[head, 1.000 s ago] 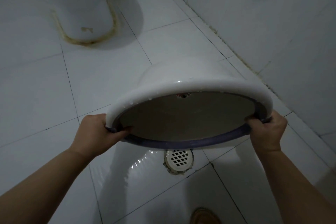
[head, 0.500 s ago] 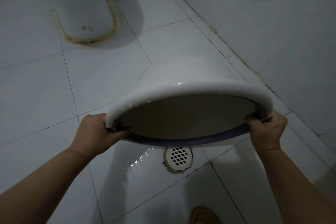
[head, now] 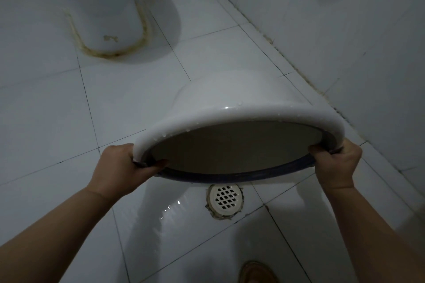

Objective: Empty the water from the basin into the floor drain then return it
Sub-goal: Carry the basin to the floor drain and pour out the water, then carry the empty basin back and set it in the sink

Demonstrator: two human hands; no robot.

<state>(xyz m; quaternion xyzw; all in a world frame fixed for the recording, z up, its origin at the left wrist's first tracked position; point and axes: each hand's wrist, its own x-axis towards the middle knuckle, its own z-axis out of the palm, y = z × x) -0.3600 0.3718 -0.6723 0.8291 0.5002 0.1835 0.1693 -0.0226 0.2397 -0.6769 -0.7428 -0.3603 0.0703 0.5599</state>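
Basin: the white basin (head: 243, 96) is held up in the air, tipped almost upside down, its mouth facing the camera and the floor; its rim is dark blue, and drops cling to the outer lip.
Inside: dim and greyish (no pool of water can be made out in it).
Left hand: the left hand (head: 124, 163) is closed on the rim at the left side, thumb curled inside.
Right hand: the right hand (head: 334, 163) is closed on the rim at the right side, fingers wrapped over the edge.
Drain: the round white floor drain (head: 225, 197) sits in the tile just below the near rim of the basin.
Floor: the white tile floor (head: 46, 103) shines wet left of the drain.
Toilet: the toilet base (head: 110, 7) stands at the far left, with a yellowed seam around its foot.
Wall: a tiled wall (head: 345, 30) runs along the right.
Shoe: a brown shoe tip (head: 255, 273) shows at the bottom edge.
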